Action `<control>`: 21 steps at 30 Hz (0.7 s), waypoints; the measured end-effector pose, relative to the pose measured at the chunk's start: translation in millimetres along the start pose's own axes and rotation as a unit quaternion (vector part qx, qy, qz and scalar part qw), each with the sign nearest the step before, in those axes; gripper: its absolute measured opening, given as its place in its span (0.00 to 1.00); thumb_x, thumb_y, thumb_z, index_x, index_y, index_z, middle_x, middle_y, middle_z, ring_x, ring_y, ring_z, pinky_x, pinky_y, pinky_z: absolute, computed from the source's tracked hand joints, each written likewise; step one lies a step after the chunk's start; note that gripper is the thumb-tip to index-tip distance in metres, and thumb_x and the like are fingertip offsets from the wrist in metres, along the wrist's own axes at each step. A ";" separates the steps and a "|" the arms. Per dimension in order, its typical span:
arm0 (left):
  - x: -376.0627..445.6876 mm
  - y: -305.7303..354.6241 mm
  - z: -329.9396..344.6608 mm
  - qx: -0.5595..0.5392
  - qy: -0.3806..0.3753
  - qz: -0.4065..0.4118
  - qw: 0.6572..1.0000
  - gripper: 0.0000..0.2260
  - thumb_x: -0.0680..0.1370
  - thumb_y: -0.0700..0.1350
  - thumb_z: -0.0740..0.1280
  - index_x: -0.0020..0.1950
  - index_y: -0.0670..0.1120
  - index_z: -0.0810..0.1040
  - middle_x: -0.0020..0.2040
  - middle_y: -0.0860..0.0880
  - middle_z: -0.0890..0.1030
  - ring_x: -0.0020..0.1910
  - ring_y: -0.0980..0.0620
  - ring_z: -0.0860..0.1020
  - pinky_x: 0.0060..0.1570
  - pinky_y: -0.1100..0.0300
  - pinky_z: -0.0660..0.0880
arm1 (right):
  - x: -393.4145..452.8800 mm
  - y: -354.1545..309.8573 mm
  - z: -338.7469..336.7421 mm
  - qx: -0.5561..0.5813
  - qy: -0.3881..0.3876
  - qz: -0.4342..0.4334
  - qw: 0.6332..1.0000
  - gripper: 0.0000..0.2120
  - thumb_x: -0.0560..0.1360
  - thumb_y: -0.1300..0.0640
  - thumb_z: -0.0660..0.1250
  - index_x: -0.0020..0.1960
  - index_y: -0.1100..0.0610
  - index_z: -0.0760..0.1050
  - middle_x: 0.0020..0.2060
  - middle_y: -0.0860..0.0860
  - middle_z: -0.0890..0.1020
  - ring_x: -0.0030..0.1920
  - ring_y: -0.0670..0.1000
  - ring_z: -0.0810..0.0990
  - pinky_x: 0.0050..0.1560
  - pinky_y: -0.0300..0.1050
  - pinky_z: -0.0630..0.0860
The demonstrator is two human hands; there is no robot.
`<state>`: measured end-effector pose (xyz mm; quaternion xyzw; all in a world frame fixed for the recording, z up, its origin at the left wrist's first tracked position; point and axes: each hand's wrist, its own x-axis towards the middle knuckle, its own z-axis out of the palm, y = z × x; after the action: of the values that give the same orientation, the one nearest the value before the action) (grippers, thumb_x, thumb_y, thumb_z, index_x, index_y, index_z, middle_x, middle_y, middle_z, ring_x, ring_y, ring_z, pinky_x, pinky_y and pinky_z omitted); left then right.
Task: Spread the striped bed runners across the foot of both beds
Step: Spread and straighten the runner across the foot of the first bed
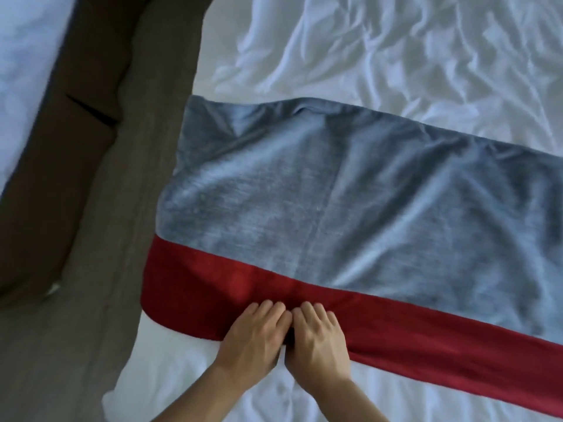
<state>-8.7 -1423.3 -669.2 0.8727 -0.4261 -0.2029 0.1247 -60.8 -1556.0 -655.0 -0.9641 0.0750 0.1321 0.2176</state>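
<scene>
A bed runner (320, 193) with a wide grey band and a narrow red band lies across the white bed (396, 56), running from the bed's left edge off the right side of the frame. The grey band shows a few soft wrinkles. My left hand (253, 333) and my right hand (320, 336) lie side by side, palms down, on the red band near its front edge. Their fingers are straight and press flat on the cloth. The runner's right end is out of view.
The white duvet is creased behind the runner. A brown carpeted floor strip (100, 208) runs along the left of the bed. A second bed with white bedding (27, 50) and a dark brown base (39, 208) stands at the far left.
</scene>
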 end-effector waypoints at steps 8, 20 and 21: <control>42.0 -46.8 -46.8 -0.046 0.025 0.006 0.999 0.12 0.64 0.48 0.64 0.45 0.48 0.68 0.42 0.50 0.70 0.41 0.48 0.68 0.42 0.53 0.67 | 64.0 5.0 -31.3 0.011 0.006 -0.044 0.999 0.11 0.61 0.52 0.68 0.41 0.54 0.73 0.38 0.47 0.74 0.40 0.52 0.74 0.41 0.46 0.72; 119.0 -108.8 -113.1 -0.088 0.041 0.014 0.995 0.06 0.66 0.44 0.65 0.40 0.46 0.71 0.37 0.50 0.72 0.37 0.48 0.70 0.38 0.55 0.68 | 171.0 13.7 -77.8 0.025 0.066 -0.125 0.990 0.10 0.69 0.47 0.68 0.38 0.54 0.75 0.34 0.49 0.76 0.35 0.53 0.76 0.33 0.48 0.74; 112.2 -107.1 -109.7 -0.094 0.020 0.025 0.995 0.06 0.65 0.44 0.66 0.39 0.46 0.72 0.36 0.49 0.73 0.36 0.47 0.71 0.36 0.55 0.68 | 163.6 11.4 -73.6 0.027 0.046 -0.144 0.988 0.10 0.69 0.48 0.67 0.36 0.54 0.75 0.33 0.49 0.77 0.34 0.54 0.77 0.30 0.47 0.74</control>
<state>178.3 -1442.7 -641.6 0.8498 -0.4247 -0.2216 0.2198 109.3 -1612.7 -642.6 -0.9637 -0.0513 0.0529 0.2567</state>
